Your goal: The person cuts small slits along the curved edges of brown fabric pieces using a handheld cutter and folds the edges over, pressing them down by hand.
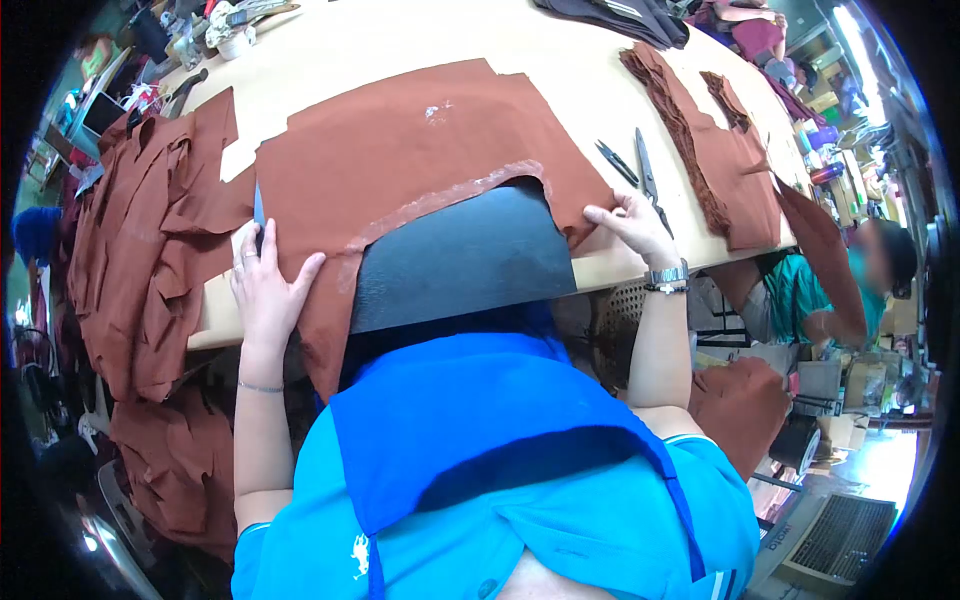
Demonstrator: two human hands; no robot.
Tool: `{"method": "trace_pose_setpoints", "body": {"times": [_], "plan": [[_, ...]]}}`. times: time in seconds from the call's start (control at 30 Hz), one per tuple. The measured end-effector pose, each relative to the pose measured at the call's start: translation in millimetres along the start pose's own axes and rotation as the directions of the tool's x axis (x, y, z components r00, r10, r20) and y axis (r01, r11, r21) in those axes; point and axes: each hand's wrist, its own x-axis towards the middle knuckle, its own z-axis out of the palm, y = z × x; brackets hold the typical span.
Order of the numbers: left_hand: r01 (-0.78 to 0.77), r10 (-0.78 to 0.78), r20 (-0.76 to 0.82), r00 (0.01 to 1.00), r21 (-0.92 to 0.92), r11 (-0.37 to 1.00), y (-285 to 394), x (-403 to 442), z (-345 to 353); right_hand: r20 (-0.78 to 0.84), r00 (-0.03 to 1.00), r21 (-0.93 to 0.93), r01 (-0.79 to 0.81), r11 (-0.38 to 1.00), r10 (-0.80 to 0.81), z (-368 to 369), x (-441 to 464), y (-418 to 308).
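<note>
A cut panel of rust-brown fabric [420, 150] lies on the table in front of me, partly over a flat black sheet [470, 260]. Its curved near edge carries a pale, shiny strip. My left hand [265, 285] rests at the panel's left edge, thumb apart and fingers stretched out. A narrow bluish pointed piece [258, 208] shows just beyond its fingertips; what it is I cannot tell. At the right corner, my right hand [640, 228] pinches the fabric between thumb and fingers. Scissors [646, 170] and small black snips [616, 161] lie beyond that hand.
Crumpled brown fabric [140, 250] hangs over the table's left edge. More brown pieces [735, 190] lie at the right. Dark folded cloth [615, 18] sits at the far side, and a cup with brushes [232, 40] at the far left. Another person [825, 290] sits at the right.
</note>
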Motion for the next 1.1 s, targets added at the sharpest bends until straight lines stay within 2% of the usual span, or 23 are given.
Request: {"method": "trace_pose_setpoints", "body": {"times": [0.13, 0.17, 0.2, 0.23, 0.33, 0.37, 0.47, 0.5, 0.53, 0.6, 0.67, 0.7, 0.73, 0.77, 0.8, 0.83, 0.9, 0.97, 1.07, 1.1], "plan": [[0.128, -0.133, 0.044, 0.99, 0.087, 0.988, 8.2, 20.2, -1.0, -0.275, 0.943, 0.266, 0.262, 0.928, -0.188, -5.4, 10.5, 0.6], [0.129, -0.13, 0.005, 0.991, 0.138, 0.982, 7.9, 20.7, 0.8, -0.237, 0.965, 0.035, 0.123, 0.992, -0.111, -30.8, 21.4, 22.4], [0.137, -0.138, 0.0, 0.99, 0.136, 0.981, 9.2, 21.3, 0.4, -0.235, 0.971, -0.187, -0.077, 0.979, 0.031, -40.4, 15.2, 4.1], [0.145, -0.146, -0.004, 0.989, 0.135, 0.98, 9.9, 21.2, -1.1, -0.229, 0.958, -0.405, -0.255, 0.878, 0.173, -49.5, 8.6, -15.4], [0.154, -0.156, 0.007, 0.988, 0.091, 0.984, 12.5, 24.5, -9.1, -0.367, 0.93, -0.656, -0.249, 0.712, -0.013, -53.9, 24.7, -7.8], [0.157, -0.158, 0.013, 0.987, 0.071, 0.985, 12.6, 25.3, -10.9, -0.326, 0.941, -0.67, -0.16, 0.725, -0.094, -63.7, 46.4, 23.7], [0.202, -0.191, 0.112, 0.975, -0.095, 0.975, 10.0, 31.0, -14.5, -0.345, 0.843, -0.812, -0.047, 0.582, -0.413, -43.7, 63.6, 35.6], [0.22, -0.197, 0.14, 0.97, -0.17, 0.961, 10.6, 32.5, -15.2, -0.297, 0.9, -0.857, -0.105, 0.504, -0.319, -36.4, 57.1, 15.0], [0.161, -0.145, 0.102, 0.984, -0.178, 0.971, 4.0, 30.5, -7.5, -0.301, 0.895, -0.788, -0.039, 0.615, -0.329, -44.3, 83.9, 52.1], [0.215, -0.203, 0.075, 0.976, -0.23, 0.949, 8.4, 25.9, -16.1, -0.276, 0.862, -0.847, -0.01, 0.532, -0.424, -46.2, 91.0, 57.1], [0.449, -0.351, 0.332, 0.876, -0.29, 0.845, 13.9, 20.0, -39.2, -0.34, 0.827, -0.746, 0.052, 0.664, -0.447, -44.8, 86.1, 50.7], [0.415, -0.312, 0.303, 0.9, -0.384, 0.825, 4.8, 11.2, -32.8, -0.401, 0.788, -0.721, 0.042, 0.692, -0.466, -49.3, 90.5, 53.2], [0.433, -0.315, 0.33, 0.89, -0.393, 0.811, 2.0, 6.4, -35.2, -0.461, 0.747, -0.695, 0.031, 0.718, -0.479, -46.2, 90.2, 44.9], [0.448, -0.312, 0.36, 0.879, -0.403, 0.798, 1.7, 2.2, -38.5, -0.531, 0.781, -0.483, 0.04, 0.875, -0.329, -43.2, 84.9, 39.9], [0.46, -0.302, 0.393, 0.869, -0.414, 0.785, 3.7, -1.5, -42.3, -0.524, 0.833, -0.218, 0.068, 0.974, -0.175, -30.4, 72.5, 23.2], [0.443, -0.303, 0.396, 0.867, -0.331, 0.833, 12.3, -2.8, -50.4, -0.485, 0.859, -0.115, 0.124, 0.986, -0.165, -17.6, 65.7, 14.3], [0.299, -0.192, 0.331, 0.924, -0.311, 0.902, 16.6, -7.9, -40.7, -0.379, 0.9, 0.027, 0.244, 0.97, -0.215, 14.4, 56.0, 4.4], [0.191, -0.096, 0.3, 0.949, -0.305, 0.933, 25.3, -6.9, -36.6, -0.26, 0.909, 0.039, 0.348, 0.937, -0.327, 61.8, 37.9, -22.7], [0.325, -0.225, 0.247, 0.943, -0.526, 0.786, 30.2, 3.8, -15.5, -0.028, 0.903, -0.032, 0.428, 0.903, -0.429, 114.1, 16.4, -53.5], [0.372, -0.232, 0.292, 0.928, -0.685, 0.626, 28.8, 6.9, -7.6, 0.015, 0.921, 0.091, 0.386, 0.918, -0.389, 130.8, 10.4, -58.5]]}}
